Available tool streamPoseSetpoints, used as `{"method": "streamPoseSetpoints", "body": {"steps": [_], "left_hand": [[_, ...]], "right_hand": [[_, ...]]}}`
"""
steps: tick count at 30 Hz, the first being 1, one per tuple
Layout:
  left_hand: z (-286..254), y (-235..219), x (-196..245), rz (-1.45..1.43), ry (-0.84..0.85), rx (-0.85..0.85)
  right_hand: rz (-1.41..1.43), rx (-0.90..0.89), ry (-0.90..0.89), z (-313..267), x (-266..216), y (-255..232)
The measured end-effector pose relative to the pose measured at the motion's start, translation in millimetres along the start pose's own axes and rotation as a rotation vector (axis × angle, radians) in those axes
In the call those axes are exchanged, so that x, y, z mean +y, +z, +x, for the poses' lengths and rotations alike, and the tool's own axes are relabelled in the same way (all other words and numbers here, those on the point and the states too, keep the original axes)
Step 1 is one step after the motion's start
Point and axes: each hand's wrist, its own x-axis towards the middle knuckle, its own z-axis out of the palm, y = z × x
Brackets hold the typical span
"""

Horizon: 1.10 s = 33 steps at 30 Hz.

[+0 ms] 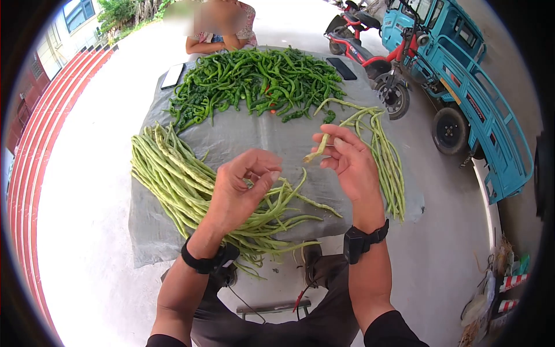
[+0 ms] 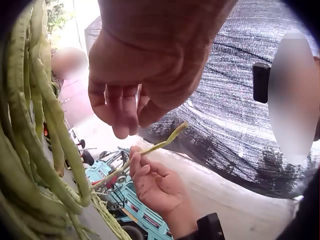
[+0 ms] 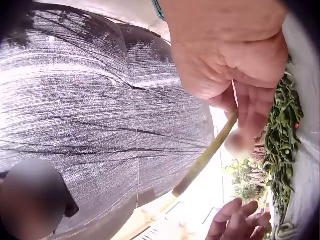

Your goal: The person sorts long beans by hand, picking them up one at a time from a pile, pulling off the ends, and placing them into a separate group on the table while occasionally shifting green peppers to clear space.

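My right hand [image 1: 354, 168] holds a long green bean [image 1: 322, 144] between thumb and fingers, its cut-looking end pointing down and left; the same bean [image 3: 207, 155] slants from the fingers in the right wrist view. Facing it, my left hand [image 1: 240, 188] hangs above a large pile of long beans [image 1: 173, 179], its fingers bent and holding nothing. The left wrist view shows that hand [image 2: 145, 70] just above the bean's end [image 2: 175, 134], apart from it. A smaller bunch of long beans [image 1: 388, 168] lies on the grey cover to the right.
Green peppers [image 1: 248, 81] are heaped across the far side of the grey-covered table [image 1: 231, 136], between a white phone [image 1: 172, 76] and a dark phone [image 1: 341, 68]. A person [image 1: 222, 43] leans on the far edge. Blue and red vehicles [image 1: 462, 87] stand at the right.
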Motion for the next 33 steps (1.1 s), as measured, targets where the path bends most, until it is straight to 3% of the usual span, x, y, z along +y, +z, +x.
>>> {"method": "streamPoseSetpoints", "body": {"steps": [3,6,9,12,18,21,24,27,33], "left_hand": [[-2.9,9.4,9.1,-0.042,0.003,-0.001],[-4.6,18.0,-0.7,-0.282,-0.050,0.024],[-2.1,23.5,-2.3,-0.431,0.081,-0.005],[-5.0,26.7,-6.7,-0.577,0.010,0.038],[-3.4,19.7,-17.0,-0.609,-0.007,0.117],[-2.3,16.8,-20.3,-0.616,-0.004,0.133],[-2.8,12.4,-15.3,-0.620,-0.012,0.162],[-2.6,5.2,-18.0,-0.561,0.015,0.191],[7.4,-40.5,-15.2,-0.532,0.045,0.373]], "right_hand": [[-0.102,-0.030,-0.012,-1.8,8.7,18.5],[-0.263,-0.037,-0.036,-3.7,19.3,33.1],[-0.394,-0.074,-0.071,-5.6,23.9,45.6],[-0.537,-0.039,-0.091,-9.9,24.4,57.5],[-0.911,-0.050,-0.192,-20.6,17.4,76.9],[-1.129,-0.081,-0.460,-19.5,17.9,80.5],[-1.079,-0.115,-0.629,-13.9,22.7,84.6],[-0.785,-0.182,-0.275,-17.8,28.2,85.5],[-0.785,-0.177,-0.152,-13.4,37.6,65.9]]}}
